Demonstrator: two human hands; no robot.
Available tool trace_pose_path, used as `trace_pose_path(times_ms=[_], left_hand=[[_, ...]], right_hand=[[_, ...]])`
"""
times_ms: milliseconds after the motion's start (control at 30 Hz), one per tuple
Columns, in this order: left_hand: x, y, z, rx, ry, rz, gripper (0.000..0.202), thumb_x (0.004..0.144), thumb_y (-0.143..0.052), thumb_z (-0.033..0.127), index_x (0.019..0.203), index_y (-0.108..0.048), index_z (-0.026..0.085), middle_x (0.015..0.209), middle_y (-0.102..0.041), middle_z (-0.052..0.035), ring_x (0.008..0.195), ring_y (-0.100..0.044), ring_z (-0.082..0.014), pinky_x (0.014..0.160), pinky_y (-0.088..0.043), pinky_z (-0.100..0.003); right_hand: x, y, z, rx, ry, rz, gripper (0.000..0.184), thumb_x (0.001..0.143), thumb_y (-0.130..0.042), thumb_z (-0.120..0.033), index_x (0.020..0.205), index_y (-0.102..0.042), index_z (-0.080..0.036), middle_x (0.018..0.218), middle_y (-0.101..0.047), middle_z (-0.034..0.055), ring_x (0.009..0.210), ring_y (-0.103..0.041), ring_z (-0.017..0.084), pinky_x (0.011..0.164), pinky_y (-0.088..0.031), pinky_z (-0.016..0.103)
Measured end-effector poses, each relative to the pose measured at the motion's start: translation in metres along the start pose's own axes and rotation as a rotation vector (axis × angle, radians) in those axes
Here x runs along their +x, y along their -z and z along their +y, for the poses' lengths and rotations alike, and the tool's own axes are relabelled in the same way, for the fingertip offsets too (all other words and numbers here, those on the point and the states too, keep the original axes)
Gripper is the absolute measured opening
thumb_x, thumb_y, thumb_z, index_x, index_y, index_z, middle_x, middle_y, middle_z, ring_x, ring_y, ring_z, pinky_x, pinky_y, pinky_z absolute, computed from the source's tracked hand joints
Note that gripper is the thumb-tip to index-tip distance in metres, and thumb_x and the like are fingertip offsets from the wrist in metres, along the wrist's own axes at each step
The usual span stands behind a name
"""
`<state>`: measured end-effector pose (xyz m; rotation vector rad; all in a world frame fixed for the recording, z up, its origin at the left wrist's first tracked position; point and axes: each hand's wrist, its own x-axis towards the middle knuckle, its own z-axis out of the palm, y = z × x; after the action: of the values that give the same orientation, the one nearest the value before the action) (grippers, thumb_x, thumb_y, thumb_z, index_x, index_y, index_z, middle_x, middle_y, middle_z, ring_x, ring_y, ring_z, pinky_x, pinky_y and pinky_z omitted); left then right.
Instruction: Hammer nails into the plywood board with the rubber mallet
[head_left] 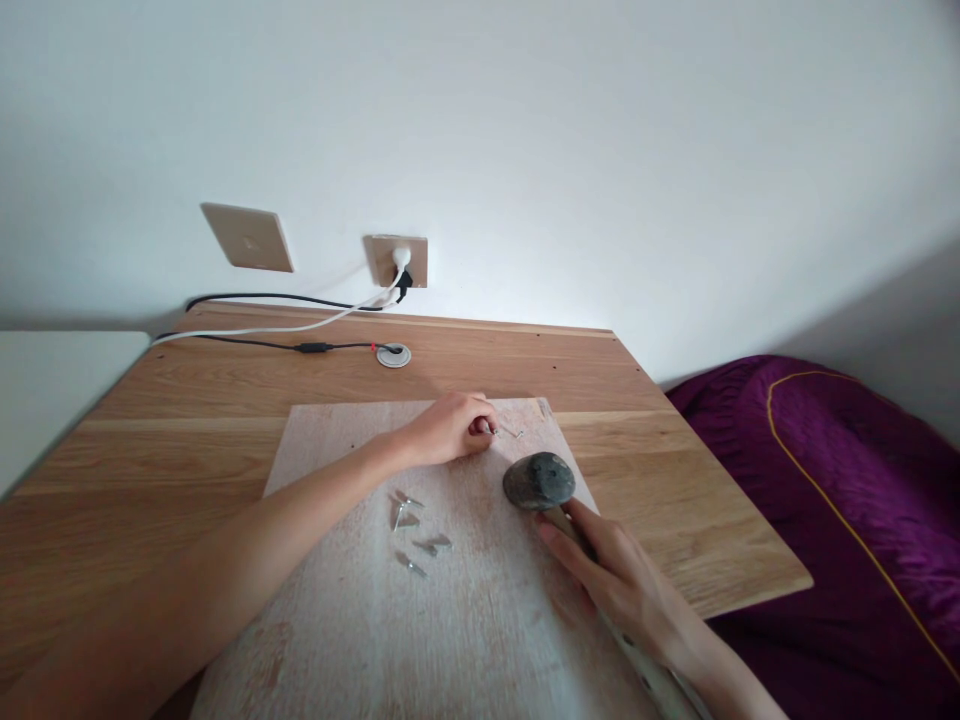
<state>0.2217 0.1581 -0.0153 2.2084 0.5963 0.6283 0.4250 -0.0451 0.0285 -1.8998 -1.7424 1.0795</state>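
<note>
My left hand (454, 428) rests near the far edge of a whitish, worn wooden board (330, 600). Its fingers are pinched around a small silvery nail-like piece (489, 430), mostly hidden by the fingertips. Just right of them, another thin metal piece (516, 433) is at the board's surface. My right hand (600, 560) is closed on the pale handle of a mallet (540, 482). The mallet's dark, rounded head is to the right of and nearer than my left fingertips, apart from them. Several small shiny metal pieces (409, 510) lie loose on the board below my left wrist.
The board lies on a wooden desk (660, 470) against a white wall. Cables (300, 330) run along the back to a wall socket (416, 262) and a round cable grommet (394, 355). Purple fabric (802, 450) is beyond the desk's right edge; a white surface (60, 390) borders its left.
</note>
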Motion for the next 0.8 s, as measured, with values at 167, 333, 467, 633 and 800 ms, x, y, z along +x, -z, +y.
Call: trace_pose_path(times_ms=[167, 333, 467, 633, 800], left_hand=[[-0.001, -0.001, 0.0, -0.033, 0.019, 0.016, 0.004, 0.084, -0.077, 0.016, 0.086, -0.074, 0.014, 0.082, -0.068, -0.0022, 0.07, -0.062, -0.0136, 0.066, -0.042, -0.024], [0.001, -0.003, -0.002, -0.007, 0.012, 0.006, 0.012, 0.084, -0.069, 0.007, 0.084, -0.077, 0.016, 0.083, -0.072, -0.0024, 0.071, -0.062, -0.0137, 0.067, -0.04, -0.024], [0.003, -0.003, -0.001, 0.037, 0.075, -0.002, 0.015, 0.08, -0.067, 0.005, 0.079, -0.077, 0.016, 0.075, -0.071, -0.0002, 0.07, -0.061, -0.0145, 0.065, -0.037, -0.025], [0.002, -0.001, 0.002, 0.06, 0.059, 0.004, 0.011, 0.079, -0.067, 0.008, 0.079, -0.076, 0.016, 0.075, -0.07, -0.0003, 0.068, -0.059, -0.0148, 0.064, -0.036, -0.025], [0.0, -0.002, 0.004, 0.044, 0.093, 0.026, 0.013, 0.08, -0.069, 0.009, 0.083, -0.079, 0.016, 0.075, -0.071, -0.0011, 0.069, -0.061, -0.0152, 0.066, -0.039, -0.025]], right_hand=[[0.005, 0.012, -0.003, 0.021, -0.009, -0.09, 0.041, 0.109, -0.042, -0.058, 0.091, -0.056, -0.023, 0.058, -0.058, -0.0062, 0.055, -0.058, 0.015, 0.059, -0.041, 0.028], [0.009, 0.019, -0.02, -0.036, 0.03, 0.024, 0.036, 0.107, -0.049, -0.053, 0.086, -0.055, -0.024, 0.053, -0.054, -0.0081, 0.051, -0.057, 0.014, 0.058, -0.04, 0.027], [0.016, 0.022, -0.037, -0.001, 0.062, 0.083, 0.037, 0.107, -0.048, -0.054, 0.088, -0.056, -0.024, 0.053, -0.053, -0.0083, 0.05, -0.056, 0.014, 0.056, -0.039, 0.027], [0.037, 0.017, -0.044, 0.209, 0.035, 0.087, 0.041, 0.103, -0.049, -0.061, 0.093, -0.056, -0.022, 0.061, -0.051, -0.0091, 0.044, -0.052, 0.01, 0.048, -0.037, 0.026], [0.048, 0.014, -0.039, 0.202, 0.0, 0.089, 0.045, 0.099, -0.054, -0.064, 0.087, -0.056, -0.021, 0.061, -0.05, -0.0086, 0.042, -0.052, 0.009, 0.046, -0.037, 0.025]])
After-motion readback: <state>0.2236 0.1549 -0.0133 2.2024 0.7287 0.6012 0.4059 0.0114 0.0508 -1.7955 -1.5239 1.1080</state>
